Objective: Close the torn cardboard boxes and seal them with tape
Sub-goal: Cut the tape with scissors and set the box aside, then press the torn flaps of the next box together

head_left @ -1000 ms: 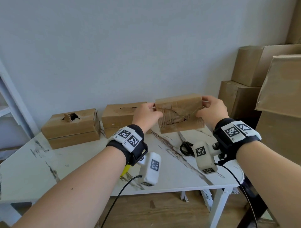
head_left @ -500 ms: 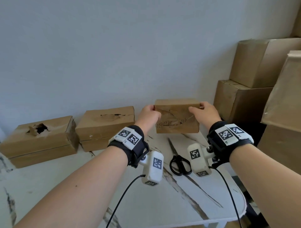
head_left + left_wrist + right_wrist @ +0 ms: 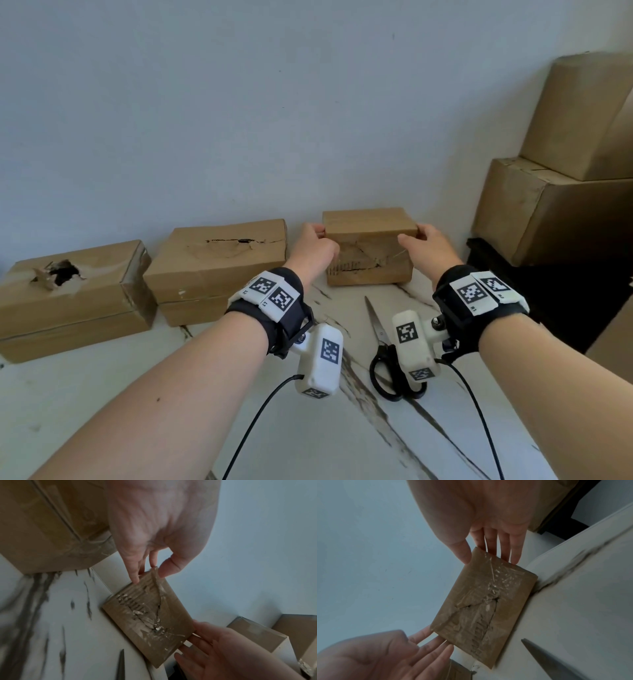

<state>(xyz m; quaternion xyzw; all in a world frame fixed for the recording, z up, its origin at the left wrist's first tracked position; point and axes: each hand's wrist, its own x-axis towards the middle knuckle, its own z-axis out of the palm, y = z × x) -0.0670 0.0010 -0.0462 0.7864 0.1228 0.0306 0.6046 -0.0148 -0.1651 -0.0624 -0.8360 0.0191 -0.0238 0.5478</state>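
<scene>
We hold the small torn box (image 3: pixel 368 251) between both hands at the back of the white marbled tabletop (image 3: pixel 171 394), near the wall, its taped, torn face turned toward us and its bottom edge on the surface. Our left hand (image 3: pixel 313 251) pinches the box's upper left corner between thumb and fingers, while our right hand (image 3: pixel 426 245) has straight fingers laid against the right end, thumb on the front, a flat, uncurled grip. Two more torn boxes (image 3: pixel 219 263) sit to the left, and black-handled scissors (image 3: pixel 387 359) lie just in front.
</scene>
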